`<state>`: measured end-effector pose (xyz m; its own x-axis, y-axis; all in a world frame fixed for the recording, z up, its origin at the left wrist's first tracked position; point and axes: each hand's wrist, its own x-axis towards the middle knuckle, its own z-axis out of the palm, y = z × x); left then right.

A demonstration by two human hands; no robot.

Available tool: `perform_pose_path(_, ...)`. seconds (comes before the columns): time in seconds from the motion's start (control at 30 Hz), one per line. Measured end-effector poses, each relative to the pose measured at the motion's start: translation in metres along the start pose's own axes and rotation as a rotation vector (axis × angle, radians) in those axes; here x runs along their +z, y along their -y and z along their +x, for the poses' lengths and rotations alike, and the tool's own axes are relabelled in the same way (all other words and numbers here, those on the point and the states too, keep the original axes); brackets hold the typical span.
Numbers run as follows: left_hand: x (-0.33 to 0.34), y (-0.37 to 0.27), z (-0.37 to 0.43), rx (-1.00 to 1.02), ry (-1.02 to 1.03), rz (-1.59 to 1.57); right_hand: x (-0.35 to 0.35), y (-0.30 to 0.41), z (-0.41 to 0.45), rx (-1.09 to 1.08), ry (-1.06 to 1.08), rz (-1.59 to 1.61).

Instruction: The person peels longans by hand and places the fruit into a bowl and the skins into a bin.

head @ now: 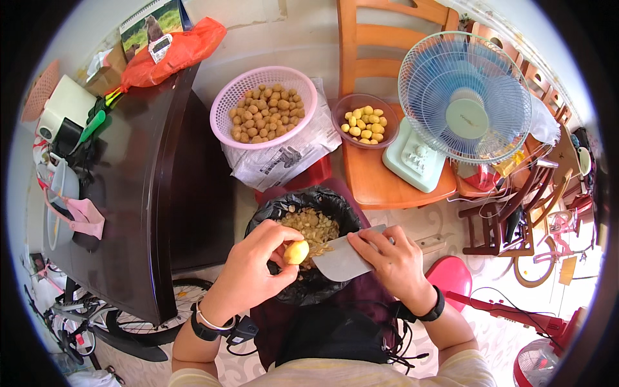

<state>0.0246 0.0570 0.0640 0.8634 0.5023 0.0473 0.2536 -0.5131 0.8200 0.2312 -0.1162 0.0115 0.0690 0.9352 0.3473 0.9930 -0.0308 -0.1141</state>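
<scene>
Between its thumb and fingers my left hand point(263, 266) holds a small peeled yellow potato point(296, 252). My right hand point(391, 261) grips a broad-bladed metal knife point(344, 259), its blade pointing left, apart from the potato. Both hands are above a bin lined with a black plastic bag point(309, 193), which holds many peel scraps point(309, 225). Beyond it, a pink plastic colander point(216, 113) is full of small unpeeled brown potatoes point(266, 112). To its right, a translucent bowl point(340, 104) holds several peeled yellow potatoes point(363, 125).
Newspaper point(285, 164) lies under the colander. The bowl shares a wooden chair point(367, 186) with a pale green electric fan point(416, 155). A dark table point(130, 193) stands at left, a bicycle point(145, 324) beneath it. A red stool point(449, 280) is at right.
</scene>
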Motion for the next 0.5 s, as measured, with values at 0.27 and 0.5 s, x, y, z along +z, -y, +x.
perform_pose_path(0.27, -0.004, -0.012, 0.009, 0.117, 0.236, 0.106, -0.005, 0.004, 0.007, -0.058, 0.041, 0.05)
perform_pose_path(0.5, 0.018, 0.004, 0.008, 0.253, 0.17, 0.282, -0.009, 0.008, 0.012, -0.095, 0.056, -0.003)
